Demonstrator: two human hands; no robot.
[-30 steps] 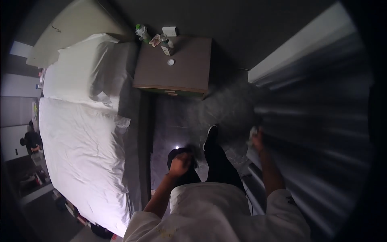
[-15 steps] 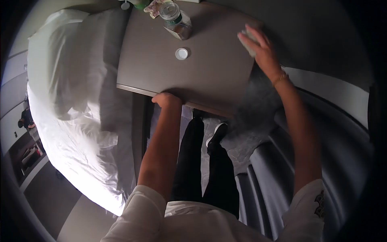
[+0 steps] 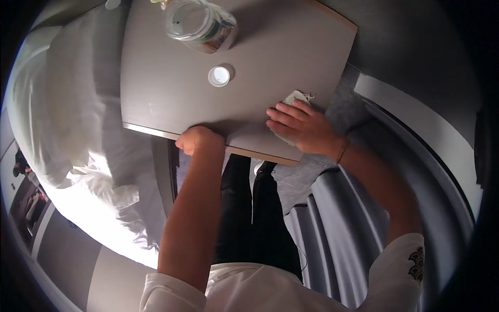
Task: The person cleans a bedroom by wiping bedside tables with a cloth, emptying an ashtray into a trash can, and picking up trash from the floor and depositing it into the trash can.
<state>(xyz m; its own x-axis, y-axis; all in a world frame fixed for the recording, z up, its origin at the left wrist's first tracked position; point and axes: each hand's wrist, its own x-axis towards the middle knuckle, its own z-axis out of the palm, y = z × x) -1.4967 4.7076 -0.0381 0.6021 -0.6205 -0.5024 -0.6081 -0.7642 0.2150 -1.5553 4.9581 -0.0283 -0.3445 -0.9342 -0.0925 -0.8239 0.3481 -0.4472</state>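
Note:
A pale cloth (image 3: 296, 98) lies pressed against the grey-brown tabletop (image 3: 171, 99) near its right front corner. Over it is my right hand (image 3: 306, 130), fingers stretched and the palm hiding part of the cloth. My left hand (image 3: 200, 139) is closed around the front edge of the table, its fingertips out of sight. Between and beyond the hands sits a small round white cap (image 3: 219, 76). Farther back stands a clear plastic jar (image 3: 200, 26) with a coloured label.
A bed with white bedding (image 3: 73, 130) borders the table's left side. Grey curtain folds (image 3: 343, 223) hang at the right, beside a dark wall (image 3: 410, 47). My legs in black trousers (image 3: 254, 218) are below the front edge.
My right hand has come from the far right edge toward the front, bringing the cloth down onto the tabletop. The left hand stays at the front edge. The view has moved closer to the table.

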